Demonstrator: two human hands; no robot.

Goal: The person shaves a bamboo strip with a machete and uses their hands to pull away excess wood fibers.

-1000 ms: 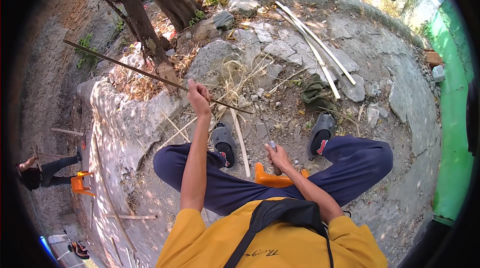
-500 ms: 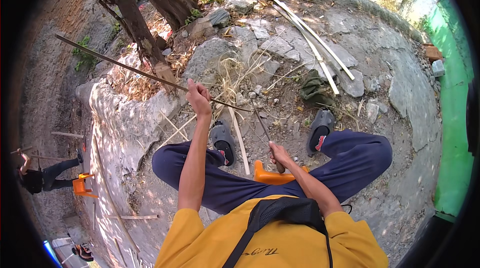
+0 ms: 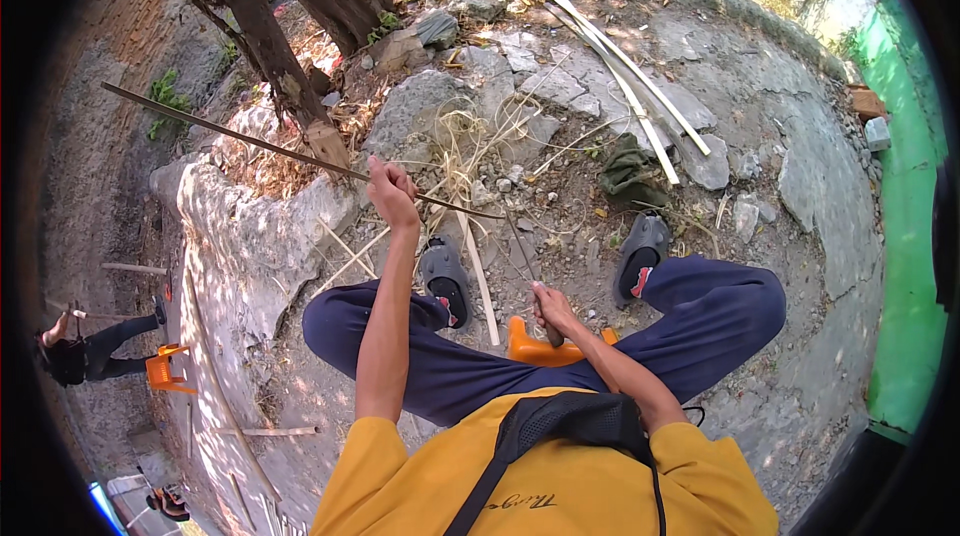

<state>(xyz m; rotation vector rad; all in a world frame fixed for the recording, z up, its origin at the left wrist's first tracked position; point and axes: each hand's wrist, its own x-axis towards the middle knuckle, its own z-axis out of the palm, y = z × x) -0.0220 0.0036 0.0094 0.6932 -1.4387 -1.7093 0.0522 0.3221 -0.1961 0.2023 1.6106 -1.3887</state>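
The left hand (image 3: 393, 196) is closed around a dark strip (image 3: 250, 142) slanting down rightward to near the tip of a thin-bladed tool (image 3: 554, 336) clasped in the right hand (image 3: 551, 310).

In the middle of the frame, the left hand (image 3: 393, 196) has in its grip a long dark strip (image 3: 235, 133), which goes slanting from the upper left to the centre. Lower, the right hand (image 3: 552, 310) holds a thin-bladed tool (image 3: 522, 251); its tip is near the strip's end, touching or not I cannot tell. Pale strips (image 3: 640, 82) lie at the upper right, and another person (image 3: 88, 358) is at the far left.
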